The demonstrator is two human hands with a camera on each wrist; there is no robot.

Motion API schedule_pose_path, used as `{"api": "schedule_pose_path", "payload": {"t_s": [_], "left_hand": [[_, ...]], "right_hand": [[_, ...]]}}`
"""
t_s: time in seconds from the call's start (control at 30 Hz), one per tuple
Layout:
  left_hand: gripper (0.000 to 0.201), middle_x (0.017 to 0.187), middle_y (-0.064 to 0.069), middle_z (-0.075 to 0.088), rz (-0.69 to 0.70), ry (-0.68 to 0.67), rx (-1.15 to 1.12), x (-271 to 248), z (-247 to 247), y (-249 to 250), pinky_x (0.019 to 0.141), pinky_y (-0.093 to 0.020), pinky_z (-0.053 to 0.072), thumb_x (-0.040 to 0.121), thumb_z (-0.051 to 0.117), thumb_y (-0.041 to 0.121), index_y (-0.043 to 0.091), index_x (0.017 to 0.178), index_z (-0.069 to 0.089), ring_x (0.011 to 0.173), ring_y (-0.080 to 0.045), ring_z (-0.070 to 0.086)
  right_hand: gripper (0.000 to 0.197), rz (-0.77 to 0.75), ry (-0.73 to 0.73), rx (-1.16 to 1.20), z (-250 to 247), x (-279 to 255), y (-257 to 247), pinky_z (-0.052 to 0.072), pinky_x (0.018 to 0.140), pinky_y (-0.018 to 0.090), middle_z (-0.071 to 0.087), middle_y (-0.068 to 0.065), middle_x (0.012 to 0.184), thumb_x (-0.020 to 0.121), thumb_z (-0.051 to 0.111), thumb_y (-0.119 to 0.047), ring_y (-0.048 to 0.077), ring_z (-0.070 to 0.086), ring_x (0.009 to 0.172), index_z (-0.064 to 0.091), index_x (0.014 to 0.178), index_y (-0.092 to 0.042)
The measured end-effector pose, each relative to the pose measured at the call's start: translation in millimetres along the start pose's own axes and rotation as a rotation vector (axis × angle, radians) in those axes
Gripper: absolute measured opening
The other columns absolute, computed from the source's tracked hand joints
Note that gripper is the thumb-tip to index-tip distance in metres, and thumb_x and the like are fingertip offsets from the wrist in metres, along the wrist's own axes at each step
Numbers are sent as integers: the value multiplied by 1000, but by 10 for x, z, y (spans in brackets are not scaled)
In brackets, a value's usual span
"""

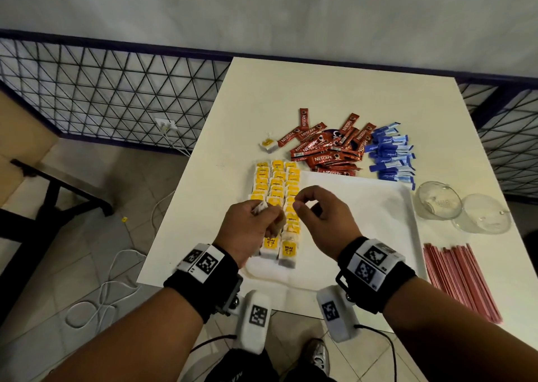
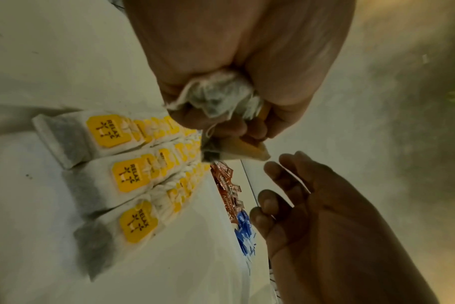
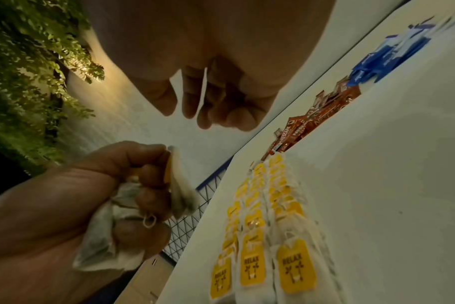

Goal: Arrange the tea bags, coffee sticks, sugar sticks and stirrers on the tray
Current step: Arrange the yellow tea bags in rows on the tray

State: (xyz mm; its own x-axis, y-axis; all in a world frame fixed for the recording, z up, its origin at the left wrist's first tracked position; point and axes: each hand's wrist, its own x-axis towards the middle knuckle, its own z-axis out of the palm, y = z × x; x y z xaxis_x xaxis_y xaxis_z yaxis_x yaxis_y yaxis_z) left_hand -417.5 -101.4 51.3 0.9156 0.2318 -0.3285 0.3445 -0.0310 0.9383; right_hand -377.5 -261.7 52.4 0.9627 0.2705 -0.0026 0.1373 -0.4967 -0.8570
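My left hand (image 1: 272,221) grips a small bunch of tea bags (image 2: 218,98) above the left side of the white tray (image 1: 364,221). On the tray lie three rows of yellow-tagged tea bags (image 1: 276,186), overlapping front to back. My right hand (image 1: 302,204) hovers just right of the left one, fingers loosely curled and holding nothing. Red coffee sticks (image 1: 329,146) are heaped on the table behind the tray, with blue sugar sticks (image 1: 390,154) to their right. Red stirrers (image 1: 460,277) lie in a bundle on the table right of the tray. The left wrist view shows the rows (image 2: 127,172) under the held bags.
A single tea bag (image 1: 269,144) lies on the table left of the coffee pile. Two glass cups (image 1: 438,201) (image 1: 483,213) lie right of the tray. The white table (image 1: 334,90) ends close on the left, with a wire fence (image 1: 116,90) and floor cables (image 1: 116,279) beyond.
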Motion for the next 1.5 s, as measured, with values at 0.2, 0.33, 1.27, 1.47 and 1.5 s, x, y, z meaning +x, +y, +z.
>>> {"api": "schedule_pose_path", "payload": {"t_s": [0.2,0.33,1.27,1.47,1.5], "left_hand": [[22,58,-6,48,-97,-21,-135,-17,3,-10,47,-26,30,84,70,25,5,76,65,52,-21,39],[34,58,-6,51,-71,-45,-120,-18,28,6,47,-26,34,70,72,43,10,73,66,52,-20,42],[24,85,-10,67,-2,-256,903,-102,-201,-503,61,-27,32,87,62,36,21,69,59,84,-30,60],[23,100,-8,70,-57,-234,1056,-41,-215,-698,70,-31,47,85,59,35,21,102,68,93,-31,64],[23,100,-8,69,-56,-233,1081,-36,-207,-715,70,-31,47,85,58,34,21,101,67,93,-31,64]], "right_hand": [[6,17,-159,-6,-25,-39,0,45,63,13,66,-18,85,85,67,-37,3,59,69,65,87,-31],[17,39,-239,53,-26,-20,-13,54,75,25,71,-9,82,82,70,-39,5,65,77,70,90,-25],[15,83,-535,-411,338,-106,110,48,73,35,65,8,95,96,47,-30,27,58,83,58,102,-21],[15,140,-562,-539,506,-31,146,49,74,35,63,9,99,95,47,-27,29,58,86,59,101,-20],[15,151,-561,-555,522,-23,151,49,74,34,63,8,100,95,47,-26,29,58,87,59,101,-20]]}}
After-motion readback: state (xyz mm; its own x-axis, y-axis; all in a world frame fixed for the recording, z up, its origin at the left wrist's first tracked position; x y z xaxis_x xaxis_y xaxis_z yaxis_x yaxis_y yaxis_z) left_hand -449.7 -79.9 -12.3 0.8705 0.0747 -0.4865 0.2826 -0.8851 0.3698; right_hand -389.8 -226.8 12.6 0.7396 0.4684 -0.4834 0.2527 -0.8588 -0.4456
